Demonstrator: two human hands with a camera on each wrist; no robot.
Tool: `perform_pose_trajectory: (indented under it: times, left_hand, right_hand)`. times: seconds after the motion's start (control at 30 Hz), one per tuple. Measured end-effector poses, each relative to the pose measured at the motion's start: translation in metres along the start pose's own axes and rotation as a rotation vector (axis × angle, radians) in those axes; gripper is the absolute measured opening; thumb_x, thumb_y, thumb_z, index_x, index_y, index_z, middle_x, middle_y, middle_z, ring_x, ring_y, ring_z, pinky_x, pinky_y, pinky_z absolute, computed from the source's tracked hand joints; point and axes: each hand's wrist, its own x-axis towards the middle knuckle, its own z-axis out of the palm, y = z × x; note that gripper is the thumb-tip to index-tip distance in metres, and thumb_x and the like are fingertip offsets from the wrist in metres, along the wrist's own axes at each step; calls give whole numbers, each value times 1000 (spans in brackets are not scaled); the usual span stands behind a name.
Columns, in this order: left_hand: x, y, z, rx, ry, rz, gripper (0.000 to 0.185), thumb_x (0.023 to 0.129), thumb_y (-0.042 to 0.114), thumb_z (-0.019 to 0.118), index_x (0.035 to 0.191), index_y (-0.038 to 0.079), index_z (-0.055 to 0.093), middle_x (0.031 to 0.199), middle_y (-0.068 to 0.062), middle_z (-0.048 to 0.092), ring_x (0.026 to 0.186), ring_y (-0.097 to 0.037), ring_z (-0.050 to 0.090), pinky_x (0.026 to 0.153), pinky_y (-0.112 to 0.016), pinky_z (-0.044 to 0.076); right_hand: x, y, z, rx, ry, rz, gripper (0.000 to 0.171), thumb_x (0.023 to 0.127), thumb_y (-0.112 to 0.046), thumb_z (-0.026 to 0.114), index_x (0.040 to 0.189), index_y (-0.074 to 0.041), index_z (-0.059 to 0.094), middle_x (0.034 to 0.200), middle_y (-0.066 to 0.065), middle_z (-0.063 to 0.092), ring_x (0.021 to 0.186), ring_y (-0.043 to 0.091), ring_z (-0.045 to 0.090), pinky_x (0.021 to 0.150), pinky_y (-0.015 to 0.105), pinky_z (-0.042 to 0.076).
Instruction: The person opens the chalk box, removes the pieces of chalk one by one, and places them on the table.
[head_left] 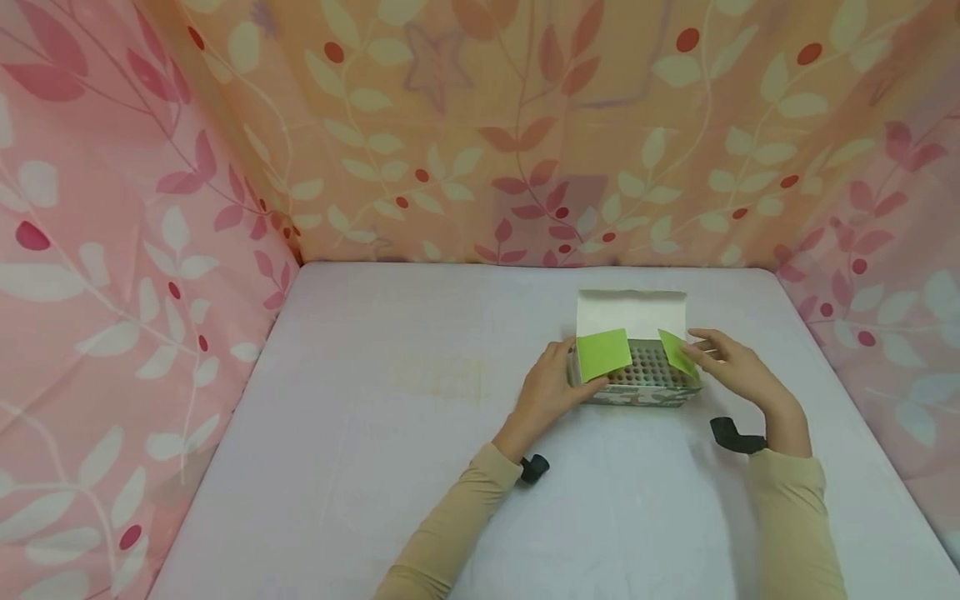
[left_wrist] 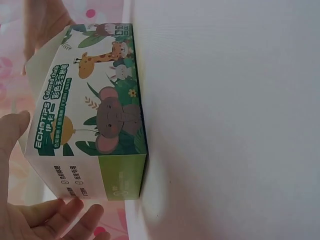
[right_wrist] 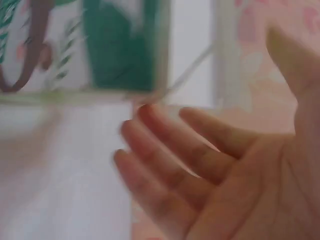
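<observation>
On the surface (head_left: 360, 350) sits the box (head_left: 637, 398), lid (head_left: 632, 312) raised. The left hand (head_left: 547, 387) spans its left end with relaxed fingers; the right hand (head_left: 735, 367), loosely extended, is at the right flap (head_left: 677, 353). A hard sideways push there could crease the flap or tip the box, spilling chalk (head_left: 649, 363).

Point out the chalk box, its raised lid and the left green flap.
Chalk box (left_wrist: 95, 107): left wrist view, printed front.
Raised lid (head_left: 632, 314): head view, white inner face.
Left green flap (head_left: 604, 355): head view, middle of its surface.
</observation>
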Motion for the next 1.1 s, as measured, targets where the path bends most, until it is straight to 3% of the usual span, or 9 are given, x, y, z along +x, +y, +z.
perform_pose_trajectory:
  times: [0.2,0.37,0.5,0.67,0.8,0.87,0.97,1.03,1.1]
  left_hand:
    - [3,4,2,51,52,19,83,77,64,59,139,13,38,118,-2,51,99,-12,51,80,-27,50]
    - [5,6,2,72,86,42,82,79,63,58,138,9,40,119,-3,50,102,-13,52,81,-25,50]
    - [3,5,1,-41,90,36,74,80,55,63,135,9,45,116,-2,51,93,-10,52,74,-20,48]
    - [0,-1,3,-291,104,0,63,82,44,67,133,12,49,108,-2,52,87,-9,52,71,-16,47]
    - [-1,-4,4,-440,120,18,56,84,35,68,132,11,51,103,-6,54,86,-10,54,71,-17,49]
    - [-2,-6,4,-499,119,22,53,85,31,67,132,10,51,102,-7,55,86,-9,56,72,-18,50]
    - [-3,-9,4,-552,116,19,49,88,25,63,131,5,50,103,-8,56,86,-8,57,75,-19,50]
    - [-4,-11,4,-565,110,10,47,89,23,60,130,3,50,104,-8,56,88,-9,56,78,-19,50]
    - [-5,-13,3,-563,105,4,46,89,24,59,128,1,50,106,-8,56,89,-9,55,79,-20,50]
  right_hand:
    - [-8,-19,10,-65,-72,-23,98,85,-48,62,146,3,5,141,34,26,120,52,38,90,61,40]
    - [-11,-26,16,-79,-40,-39,90,88,-41,59,144,9,10,140,37,24,117,53,39,89,61,40]
    - [-13,-25,16,-60,-34,-43,79,92,-39,53,143,9,16,138,37,28,115,54,41,89,62,40]
    - [-16,-15,12,-21,-30,-67,69,96,-37,47,145,2,20,139,34,33,116,53,43,87,65,39]
    - [-19,-5,7,36,-13,-73,65,98,-37,42,144,3,22,140,33,32,119,52,41,89,67,35]
    - [-19,1,6,67,9,-85,60,99,-34,41,142,4,26,137,31,38,118,43,45,91,60,40]
    - [-19,10,5,112,56,-119,51,99,-28,42,136,7,35,127,28,49,107,12,54,85,32,51]
    - [-20,15,5,138,77,-128,47,99,-25,43,132,8,39,121,26,53,97,-7,51,77,15,48]
    - [-20,19,5,167,84,-130,46,99,-24,43,129,11,41,118,24,53,91,-17,45,73,7,43]
